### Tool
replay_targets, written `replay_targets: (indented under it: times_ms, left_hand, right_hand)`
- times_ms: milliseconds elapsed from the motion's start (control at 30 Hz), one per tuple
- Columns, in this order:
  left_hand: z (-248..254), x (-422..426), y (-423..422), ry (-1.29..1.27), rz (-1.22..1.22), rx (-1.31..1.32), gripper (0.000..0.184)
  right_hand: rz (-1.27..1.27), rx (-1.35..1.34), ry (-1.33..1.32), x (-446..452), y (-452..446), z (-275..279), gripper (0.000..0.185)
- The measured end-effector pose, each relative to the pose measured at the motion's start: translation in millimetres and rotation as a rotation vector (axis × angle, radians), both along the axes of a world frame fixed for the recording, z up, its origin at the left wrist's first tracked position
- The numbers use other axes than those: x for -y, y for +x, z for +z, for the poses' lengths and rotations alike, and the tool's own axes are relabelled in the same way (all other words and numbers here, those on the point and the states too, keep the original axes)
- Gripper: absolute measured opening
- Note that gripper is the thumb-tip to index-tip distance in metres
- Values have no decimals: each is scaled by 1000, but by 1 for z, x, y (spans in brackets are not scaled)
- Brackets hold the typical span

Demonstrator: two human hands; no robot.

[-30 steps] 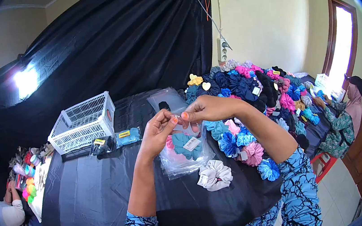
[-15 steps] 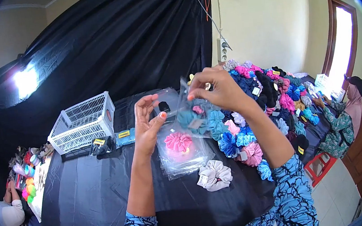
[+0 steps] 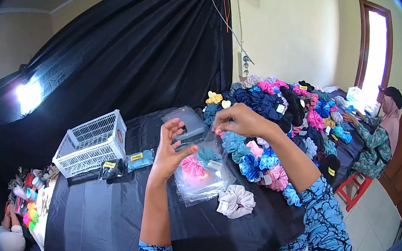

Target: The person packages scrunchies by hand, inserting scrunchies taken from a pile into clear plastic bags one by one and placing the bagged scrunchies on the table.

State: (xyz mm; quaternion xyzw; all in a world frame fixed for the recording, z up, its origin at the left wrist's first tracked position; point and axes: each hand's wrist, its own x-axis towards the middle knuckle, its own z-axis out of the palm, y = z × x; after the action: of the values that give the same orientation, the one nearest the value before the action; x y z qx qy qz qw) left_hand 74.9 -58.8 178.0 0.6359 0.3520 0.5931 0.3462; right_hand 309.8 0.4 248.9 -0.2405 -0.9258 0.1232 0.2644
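My right hand [image 3: 244,121] pinches the top edge of a clear plastic bag [image 3: 213,143] between thumb and fingertips. Inside the bag hangs a teal scrunchie [image 3: 207,155] with a white tag. My left hand [image 3: 166,152] is held up to the left of the bag, fingers apart and holding nothing. Behind the bag, a pink scrunchie [image 3: 192,166] lies on a stack of clear bags [image 3: 201,190], partly hidden by the bag and my left thumb. A pale grey scrunchie [image 3: 235,201] with a tag rests on the black cloth nearer me.
A white plastic crate [image 3: 89,154] stands at the left, with packed black [image 3: 112,170] and blue scrunchies [image 3: 140,160] before it. More clear bags [image 3: 186,119] lie at the back. A scrunchie pile [image 3: 264,105] fills the right side. One person [image 3: 375,136] sits right, another [image 3: 7,239] left.
The bag with the teal scrunchie has moved down and slightly left, now in front of the pink scrunchie. My right hand keeps its pinch; my left hand stays spread.
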Motion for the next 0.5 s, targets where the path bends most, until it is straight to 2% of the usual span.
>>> replay_targets:
  times_ms: [67,233,300,333,400,433,500]
  left_hand:
    - [-4,0,0,-36,-20,-110,97]
    - [-13,-5,8,-104,-83,-169,95]
    - [-16,-9,7,-180,-218,-90,77]
    - [-16,-9,8,-181,-221,-92,77]
    - [-12,-6,12,-272,-380,36,54]
    - [-11,-5,15,-272,-379,34,54]
    - [-11,-2,19,-241,-317,177,36]
  right_hand:
    - [52,-110,-69,4,0,10,7]
    - [123,-141,56,11,-1,30,4]
    - [110,-104,189,12,-2,34,5]
    - [107,-105,188,14,-1,35,5]
    - [60,-145,249,16,-1,38,11]
    - [60,-147,249,17,-3,37,11]
    - [30,-496,304,19,-7,34,22]
